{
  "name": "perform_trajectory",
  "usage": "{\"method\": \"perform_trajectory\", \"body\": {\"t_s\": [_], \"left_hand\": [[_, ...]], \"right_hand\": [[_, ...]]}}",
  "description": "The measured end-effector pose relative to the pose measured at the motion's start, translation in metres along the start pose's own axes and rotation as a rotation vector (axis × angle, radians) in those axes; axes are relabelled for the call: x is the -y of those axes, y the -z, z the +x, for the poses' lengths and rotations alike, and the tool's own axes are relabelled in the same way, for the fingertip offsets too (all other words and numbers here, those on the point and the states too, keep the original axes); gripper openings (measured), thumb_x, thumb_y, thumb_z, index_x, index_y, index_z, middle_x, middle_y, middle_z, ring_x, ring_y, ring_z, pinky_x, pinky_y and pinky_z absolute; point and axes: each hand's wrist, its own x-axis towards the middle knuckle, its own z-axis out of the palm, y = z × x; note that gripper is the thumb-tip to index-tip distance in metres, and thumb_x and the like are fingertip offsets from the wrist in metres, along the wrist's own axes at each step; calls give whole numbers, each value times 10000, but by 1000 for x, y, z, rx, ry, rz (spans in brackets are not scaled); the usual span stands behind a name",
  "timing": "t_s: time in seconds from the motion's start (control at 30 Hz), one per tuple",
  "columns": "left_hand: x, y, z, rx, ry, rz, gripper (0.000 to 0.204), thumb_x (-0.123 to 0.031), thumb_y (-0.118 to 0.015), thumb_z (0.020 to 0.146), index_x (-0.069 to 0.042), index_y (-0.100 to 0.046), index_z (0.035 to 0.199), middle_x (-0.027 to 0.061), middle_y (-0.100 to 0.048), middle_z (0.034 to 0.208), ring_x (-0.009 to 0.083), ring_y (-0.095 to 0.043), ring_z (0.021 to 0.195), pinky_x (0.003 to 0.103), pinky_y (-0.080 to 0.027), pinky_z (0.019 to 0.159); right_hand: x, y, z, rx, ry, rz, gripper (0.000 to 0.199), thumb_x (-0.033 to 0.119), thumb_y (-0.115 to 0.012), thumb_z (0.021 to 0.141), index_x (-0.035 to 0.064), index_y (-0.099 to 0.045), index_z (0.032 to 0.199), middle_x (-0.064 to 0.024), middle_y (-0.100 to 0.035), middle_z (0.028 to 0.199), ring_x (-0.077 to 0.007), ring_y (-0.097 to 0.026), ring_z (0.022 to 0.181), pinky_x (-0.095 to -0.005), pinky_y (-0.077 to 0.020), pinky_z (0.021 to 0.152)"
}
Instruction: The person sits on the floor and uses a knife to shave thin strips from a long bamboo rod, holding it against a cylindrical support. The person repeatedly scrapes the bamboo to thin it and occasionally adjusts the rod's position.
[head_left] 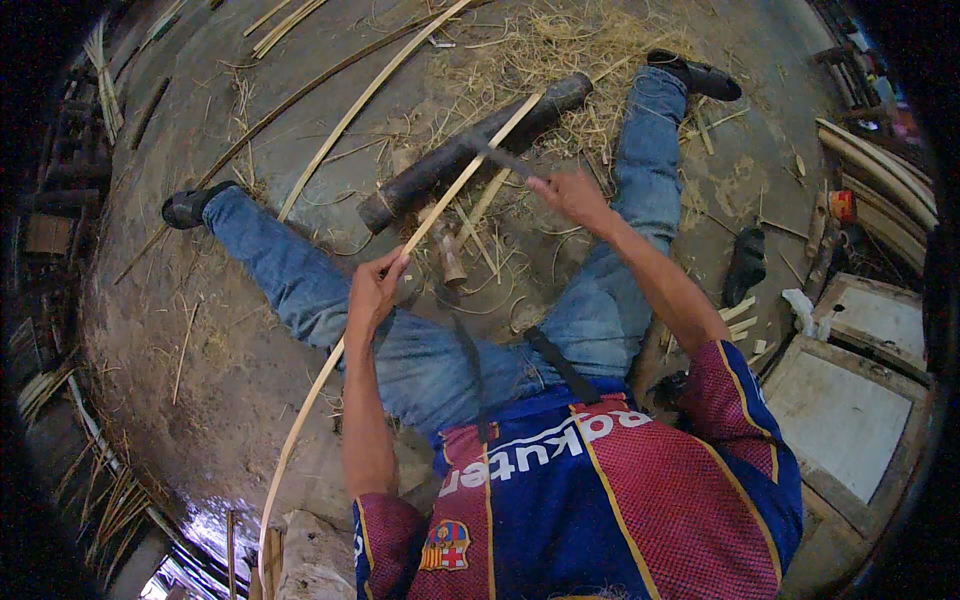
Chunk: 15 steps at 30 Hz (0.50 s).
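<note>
I sit on a concrete floor with my legs spread, in blue jeans. My left hand (375, 285) grips a long thin bamboo strip (310, 410) that runs from behind my left side up over a dark round log (470, 150) lying between my legs. My right hand (570, 195) holds the handle of a dark knife (500, 158), whose blade rests on the strip where it crosses the log. Both hands are closed.
Straw and bamboo shavings (560, 50) litter the floor by the log. More long strips (330, 90) lie at the far left. A dark shoe (745, 265) and wooden boards (850, 400) sit at my right, bamboo bundles (880, 170) beyond.
</note>
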Motion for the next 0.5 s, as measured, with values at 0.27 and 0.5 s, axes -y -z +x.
{"method": "perform_trajectory", "body": {"t_s": [0.27,0.5], "left_hand": [[-27,-13,-3,-115,75,479,259,-359,-641,926,-169,-715,1087,163,-715,892,377,-678,826,442,-511,723],[-18,-29,-15,-359,-60,528,264,-415,-627,922,-182,-663,1040,142,-702,854,404,-660,797,494,-501,666]], "right_hand": [[-10,27,5,-184,-182,134,774,659,-428,958,-50,-649,741,-269,-635,704,-475,-626,695,-539,-473,654],[22,14,-23,25,46,61,741,656,-447,954,-33,-665,792,-275,-629,713,-458,-639,718,-533,-482,668]]}}
